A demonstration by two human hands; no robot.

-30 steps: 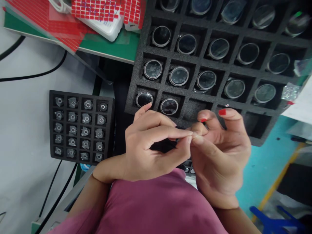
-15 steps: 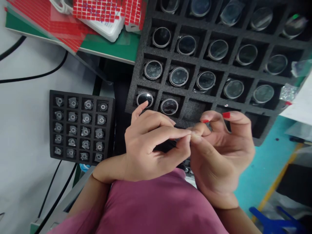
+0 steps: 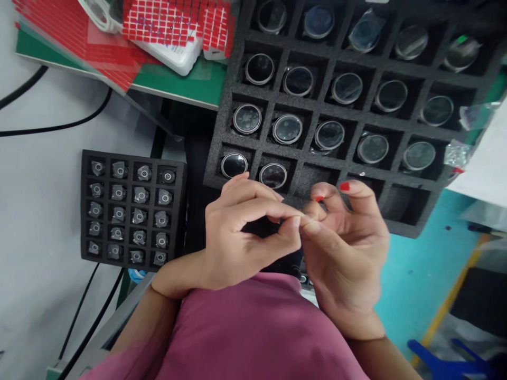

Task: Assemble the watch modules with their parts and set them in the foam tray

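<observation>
At one o'clock, round pieces (image 3: 287,129) with dark glass and silvery rims, sitting inside black foam tray (image 3: 213,169). Near centre, pinching with left hand (image 3: 241,232) and right hand (image 3: 348,253), fingers closed together, tips meeting; cannot tell of anything between. At eleven, green surface (image 3: 178,94); at nine, smaller tray (image 3: 108,211); at four, turquoise floor (image 3: 415,264).

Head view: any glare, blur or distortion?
Head view, now: glare on the round black glass disc; deep shadow in the large black foam tray; blue plastic piece stretched and soft near the corner; fingers of the left hand and right hand meet, anything pinched unreadable.
</observation>
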